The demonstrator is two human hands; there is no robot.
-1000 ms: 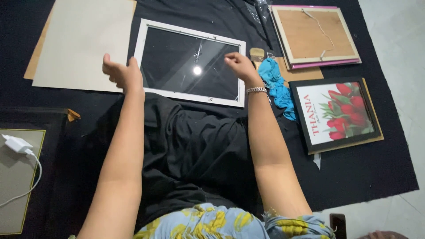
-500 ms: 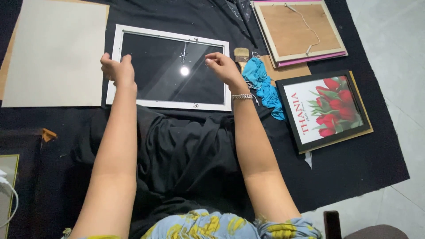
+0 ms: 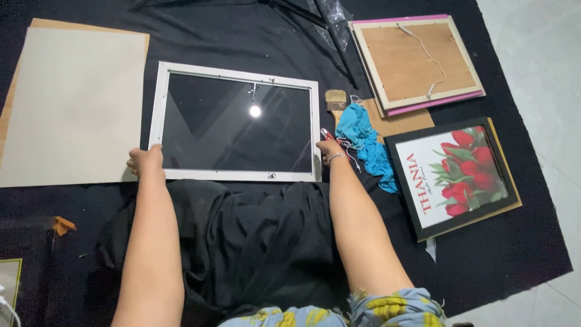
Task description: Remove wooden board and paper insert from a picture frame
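White picture frame (image 3: 236,175) with glass lies flat on black cloth (image 3: 242,36) | my left hand (image 3: 144,162) grips its near-left corner | right hand (image 3: 330,148) grips near-right edge | backing unfitted, grey board (image 3: 72,103) left of frame.

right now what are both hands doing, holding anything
Left hand: closed on the lower left corner of the white picture frame.
Right hand: gripping the frame's right edge near the lower corner.
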